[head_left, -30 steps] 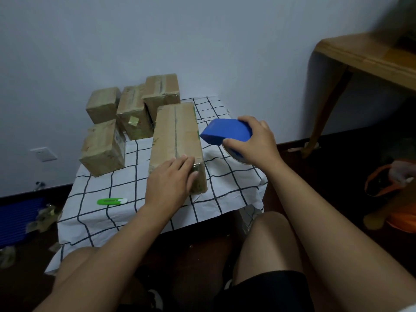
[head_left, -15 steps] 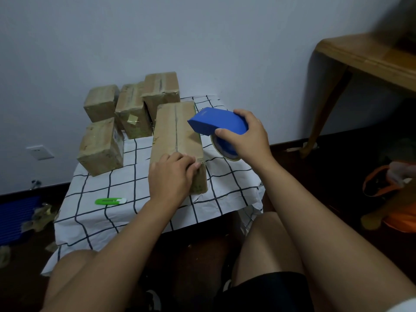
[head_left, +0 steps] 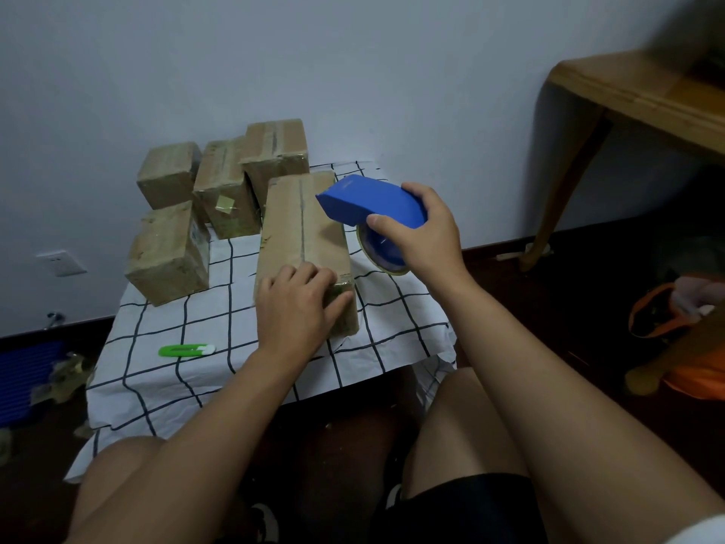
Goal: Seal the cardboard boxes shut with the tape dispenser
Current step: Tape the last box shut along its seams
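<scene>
A long cardboard box [head_left: 302, 225] lies on the checked tablecloth [head_left: 219, 371], its centre seam showing. My left hand [head_left: 300, 308] grips the near end of that box, fingers curled over the top edge and thumb on the front face. My right hand [head_left: 425, 229] holds the blue tape dispenser [head_left: 368, 204] in the air over the box's right side, nose pointing left toward the seam. Its tape roll [head_left: 382, 249] hangs below the hand, off the box's right edge. Several smaller cardboard boxes [head_left: 168, 255] stand behind and to the left.
A green utility knife [head_left: 186, 350] lies on the cloth left of my left arm. A wooden table [head_left: 635, 96] stands at the right against the wall. An orange bag [head_left: 682, 331] sits on the dark floor at right. My knees are just under the table's front edge.
My right hand has carried the tape dispenser up and left, from beside the box to over its right side. My left hand has stayed on the box's near end.
</scene>
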Available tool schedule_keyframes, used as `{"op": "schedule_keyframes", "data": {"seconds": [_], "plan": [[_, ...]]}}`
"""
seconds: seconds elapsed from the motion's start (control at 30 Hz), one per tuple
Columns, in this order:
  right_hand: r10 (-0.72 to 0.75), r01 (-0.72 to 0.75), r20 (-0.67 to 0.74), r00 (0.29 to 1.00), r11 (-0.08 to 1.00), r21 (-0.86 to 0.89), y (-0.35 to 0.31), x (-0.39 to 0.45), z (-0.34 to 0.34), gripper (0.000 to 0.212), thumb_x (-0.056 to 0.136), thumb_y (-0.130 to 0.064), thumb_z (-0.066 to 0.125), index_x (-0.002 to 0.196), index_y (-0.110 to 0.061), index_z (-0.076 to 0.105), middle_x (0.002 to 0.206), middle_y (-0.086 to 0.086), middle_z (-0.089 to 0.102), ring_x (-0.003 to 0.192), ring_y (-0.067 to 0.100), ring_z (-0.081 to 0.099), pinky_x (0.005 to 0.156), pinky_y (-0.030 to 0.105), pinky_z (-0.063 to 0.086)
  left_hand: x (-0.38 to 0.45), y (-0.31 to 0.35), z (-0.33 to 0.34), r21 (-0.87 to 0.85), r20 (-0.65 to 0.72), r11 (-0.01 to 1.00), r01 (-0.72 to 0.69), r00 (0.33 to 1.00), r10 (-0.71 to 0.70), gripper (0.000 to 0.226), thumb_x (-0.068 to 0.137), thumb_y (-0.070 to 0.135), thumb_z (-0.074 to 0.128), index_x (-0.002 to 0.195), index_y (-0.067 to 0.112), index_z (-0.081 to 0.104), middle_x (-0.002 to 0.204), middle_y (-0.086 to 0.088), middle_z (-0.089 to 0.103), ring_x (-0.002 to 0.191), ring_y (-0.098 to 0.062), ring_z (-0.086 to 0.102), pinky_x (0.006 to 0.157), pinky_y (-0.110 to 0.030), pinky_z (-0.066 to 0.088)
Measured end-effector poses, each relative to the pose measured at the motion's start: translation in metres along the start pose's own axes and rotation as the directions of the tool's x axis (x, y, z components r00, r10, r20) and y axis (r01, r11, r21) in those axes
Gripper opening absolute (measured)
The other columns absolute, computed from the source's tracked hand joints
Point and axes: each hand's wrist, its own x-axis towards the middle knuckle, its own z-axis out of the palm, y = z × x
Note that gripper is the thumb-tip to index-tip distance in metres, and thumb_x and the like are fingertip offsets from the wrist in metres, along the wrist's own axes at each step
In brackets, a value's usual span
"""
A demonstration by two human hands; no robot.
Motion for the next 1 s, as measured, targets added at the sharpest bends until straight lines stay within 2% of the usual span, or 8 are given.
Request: {"op": "schedule_keyframes", "data": {"seconds": [0.13, 0.23, 0.37, 0.53, 0.7, 0.8, 0.9, 1.0], "plan": [[-0.008, 0.008, 0.009, 1.0, 1.0, 0.021, -0.001, -0.003, 0.008, 0.067, 0.073, -0.044, 0.081, 0.132, -0.028, 0.053, 0.129, -0.002, 0.051, 0.116, 0.015, 0.052, 0.101, 0.042, 0.05, 0.0, 0.003, 0.004, -0.004, -0.022, 1.0, 0.027, 0.999, -0.027, 0.03, 0.079, 0.051, 0.071, 0.082, 0.022, 0.063, 0.084, 0.003, 0.059, 0.079, -0.023, 0.051, 0.069, -0.033, 0.028], [-0.01, 0.009, 0.019, 1.0, 0.999, 0.034, -0.002, -0.003, 0.014, 0.066, 0.076, -0.04, 0.082, 0.133, -0.026, 0.053, 0.13, -0.001, 0.051, 0.116, 0.015, 0.052, 0.101, 0.04, 0.05, 0.0, 0.001, 0.004, -0.03, -0.037, 0.999, 0.046, 0.998, -0.047, 0.032, 0.081, 0.054, 0.069, 0.081, 0.023, 0.064, 0.083, 0.004, 0.059, 0.078, -0.022, 0.051, 0.069, -0.033, 0.028], [-0.008, 0.007, 0.011, 1.0, 0.998, 0.061, -0.006, -0.003, 0.024, 0.065, 0.075, -0.038, 0.083, 0.132, -0.026, 0.054, 0.129, -0.003, 0.052, 0.117, 0.014, 0.052, 0.103, 0.04, 0.048, 0.0, 0.008, 0.006, -0.018, -0.047, 0.998, 0.052, 0.998, -0.052, 0.03, 0.084, 0.048, 0.068, 0.078, 0.02, 0.062, 0.08, 0.002, 0.06, 0.077, -0.023, 0.052, 0.069, -0.035, 0.029], [0.0, -0.002, 0.015, 1.0, 0.995, 0.103, -0.009, -0.007, 0.036, 0.062, 0.074, -0.039, 0.082, 0.129, -0.026, 0.055, 0.128, -0.005, 0.053, 0.118, 0.014, 0.052, 0.103, 0.042, 0.048, 0.0, 0.001, 0.008, -0.032, -0.055, 0.998, 0.051, 0.997, -0.053, 0.031, 0.083, 0.052, 0.069, 0.078, 0.022, 0.063, 0.079, 0.005, 0.06, 0.076, -0.021, 0.05, 0.069, -0.032, 0.024], [0.045, -0.042, -0.01, 0.999, 0.982, 0.184, -0.005, -0.013, 0.041, 0.066, 0.073, -0.042, 0.082, 0.131, -0.026, 0.055, 0.124, -0.013, 0.054, 0.117, 0.011, 0.054, 0.101, 0.042, 0.051, 0.0, 0.001, 0.009, -0.028, -0.032, 0.998, 0.062, 0.998, -0.063, 0.034, 0.084, 0.055, 0.064, 0.083, 0.021, 0.063, 0.079, 0.004, 0.062, 0.076, -0.022, 0.053, 0.068, -0.034, 0.026], [0.039, -0.037, -0.009, 0.999, 0.981, 0.189, -0.004, -0.017, 0.04, 0.068, 0.07, -0.047, 0.08, 0.131, -0.028, 0.054, 0.123, -0.017, 0.053, 0.116, 0.01, 0.054, 0.099, 0.04, 0.052, -0.004, -0.003, 0.007, -0.086, -0.024, 0.993, 0.082, 0.996, -0.085, 0.038, 0.084, 0.056, 0.065, 0.093, 0.019, 0.064, 0.085, 0.003, 0.065, 0.077, -0.021, 0.056, 0.069, -0.036, 0.034], [0.023, -0.024, 0.004, 1.0, 0.985, 0.172, -0.004, -0.017, 0.039, 0.064, 0.072, -0.043, 0.08, 0.129, -0.028, 0.055, 0.121, -0.017, 0.053, 0.115, 0.009, 0.054, 0.099, 0.041, 0.053, -0.013, -0.013, 0.004, -0.181, -0.016, 0.983, -0.014, 1.0, 0.011, 0.037, 0.091, 0.047, 0.059, 0.109, 0.015, 0.067, 0.108, -0.001, 0.068, 0.094, -0.023, 0.061, 0.078, -0.037, 0.044], [-0.014, 0.011, 0.023, 1.0, 0.995, 0.101, -0.009, -0.014, 0.04, 0.061, 0.072, -0.043, 0.079, 0.127, -0.029, 0.057, 0.124, -0.01, 0.054, 0.114, 0.011, 0.053, 0.099, 0.041, 0.051, -0.023, -0.026, -0.001, -0.206, -0.042, 0.973, -0.1, 0.995, 0.093, 0.04, 0.094, 0.035, 0.058, 0.123, 0.009, 0.065, 0.126, -0.007, 0.062, 0.108, -0.025, 0.058, 0.088, -0.039, 0.045]]}}
